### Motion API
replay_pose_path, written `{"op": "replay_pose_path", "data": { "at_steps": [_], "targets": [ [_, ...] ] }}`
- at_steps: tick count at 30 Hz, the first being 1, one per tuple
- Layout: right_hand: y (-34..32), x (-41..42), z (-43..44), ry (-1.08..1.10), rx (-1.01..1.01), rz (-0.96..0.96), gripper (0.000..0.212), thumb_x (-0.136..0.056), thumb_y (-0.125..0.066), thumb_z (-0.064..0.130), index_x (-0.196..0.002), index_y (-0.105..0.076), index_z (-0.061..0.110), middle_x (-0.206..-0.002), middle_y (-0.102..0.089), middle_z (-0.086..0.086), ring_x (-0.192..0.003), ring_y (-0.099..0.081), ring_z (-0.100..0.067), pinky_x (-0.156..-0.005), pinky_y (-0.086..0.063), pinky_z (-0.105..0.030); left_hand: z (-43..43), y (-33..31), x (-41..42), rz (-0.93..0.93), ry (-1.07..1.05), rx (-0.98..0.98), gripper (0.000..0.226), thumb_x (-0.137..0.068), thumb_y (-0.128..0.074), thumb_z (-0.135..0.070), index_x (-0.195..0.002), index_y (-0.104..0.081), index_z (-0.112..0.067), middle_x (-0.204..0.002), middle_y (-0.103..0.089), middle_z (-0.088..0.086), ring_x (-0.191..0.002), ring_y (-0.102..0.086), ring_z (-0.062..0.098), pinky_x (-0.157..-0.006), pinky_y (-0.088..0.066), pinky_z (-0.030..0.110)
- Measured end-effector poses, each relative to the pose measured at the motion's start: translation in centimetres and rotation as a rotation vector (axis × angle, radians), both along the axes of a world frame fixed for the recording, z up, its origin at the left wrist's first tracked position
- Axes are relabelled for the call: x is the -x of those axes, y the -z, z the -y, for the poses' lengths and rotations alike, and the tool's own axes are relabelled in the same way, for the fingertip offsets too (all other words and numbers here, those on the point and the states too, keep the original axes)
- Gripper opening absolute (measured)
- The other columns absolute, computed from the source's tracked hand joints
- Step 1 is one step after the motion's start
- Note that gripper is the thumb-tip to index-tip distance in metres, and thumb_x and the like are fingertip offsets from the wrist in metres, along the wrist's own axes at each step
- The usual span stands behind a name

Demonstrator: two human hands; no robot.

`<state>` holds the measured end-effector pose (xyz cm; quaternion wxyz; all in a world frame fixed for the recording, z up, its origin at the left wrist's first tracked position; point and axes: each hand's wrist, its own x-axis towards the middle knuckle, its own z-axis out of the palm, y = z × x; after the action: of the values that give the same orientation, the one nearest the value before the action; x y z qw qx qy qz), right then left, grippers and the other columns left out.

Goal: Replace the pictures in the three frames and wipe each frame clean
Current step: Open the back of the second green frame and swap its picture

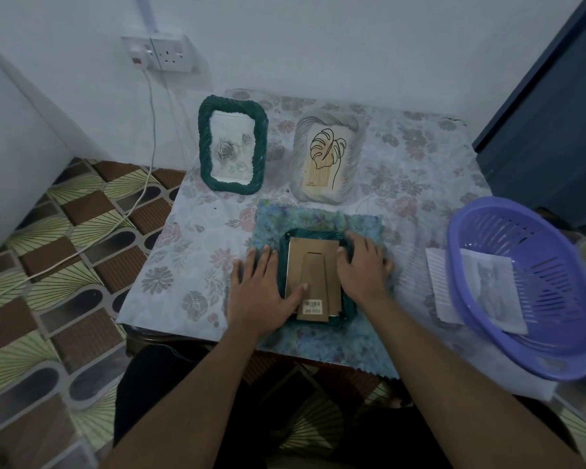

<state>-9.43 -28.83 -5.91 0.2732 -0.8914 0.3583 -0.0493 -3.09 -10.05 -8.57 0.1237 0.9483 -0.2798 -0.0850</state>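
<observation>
The left hand (257, 292) lies flat, thumb pressing the brown cardboard back (313, 265) of the face-down dark green rope-edged picture frame (349, 308). The right hand (364, 265) curls its fingers on the right rim. The frame is probably light, stiff and glass-fronted, so lift it by the rims. Beyond it stand two more frames.

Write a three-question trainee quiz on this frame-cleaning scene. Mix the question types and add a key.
1. True or false: the face-down frame lies on the blue cloth.
2. Which upright frame shows a leaf drawing? A) the green frame B) the pale frame
3. Fill in: the basket at the table's right is coloured ____.
Key: 1 true; 2 B; 3 purple.
</observation>
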Motion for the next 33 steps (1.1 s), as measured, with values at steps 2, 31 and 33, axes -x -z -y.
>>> {"op": "replay_pose_path", "data": {
  "at_steps": [2,31,33],
  "targets": [
    [0.2,1.5,-0.7,-0.124,0.069,0.013,0.047,-0.102,-0.039,0.039,-0.146,-0.041,0.024,-0.156,-0.036,-0.001,-0.145,-0.027,-0.023,-0.117,-0.013,-0.048,0.0,0.0,0.0,-0.001,-0.002,-0.004,0.1,-0.084,-0.017,-0.085,-0.158,-0.009,-0.019,-0.166,-0.002,-0.005,-0.152,0.005,0.017,-0.123,0.002,0.046],
    [2.5,6.7,-2.3,-0.387,0.236,-0.128,0.064,-0.097,-0.017,0.061,-0.157,-0.004,0.043,-0.167,0.009,0.001,-0.154,0.007,-0.022,-0.123,0.006,-0.044,-2.7,0.9,2.5,0.244,0.277,0.303,0.04,-0.095,-0.043,-0.041,-0.123,-0.061,-0.019,-0.121,-0.06,-0.002,-0.12,-0.045,0.02,-0.097,-0.04,0.042],
    [2.4,6.7,-2.4,-0.387,0.228,-0.13,0.063,-0.099,-0.02,0.059,-0.157,-0.004,0.043,-0.167,0.009,0.001,-0.154,0.008,-0.021,-0.123,0.007,-0.044,-3.7,0.8,3.0,0.237,0.287,0.254,0.043,-0.094,-0.043,-0.047,-0.127,-0.058,-0.024,-0.128,-0.056,-0.007,-0.124,-0.042,0.016,-0.095,-0.029,0.035]
  ]
}}
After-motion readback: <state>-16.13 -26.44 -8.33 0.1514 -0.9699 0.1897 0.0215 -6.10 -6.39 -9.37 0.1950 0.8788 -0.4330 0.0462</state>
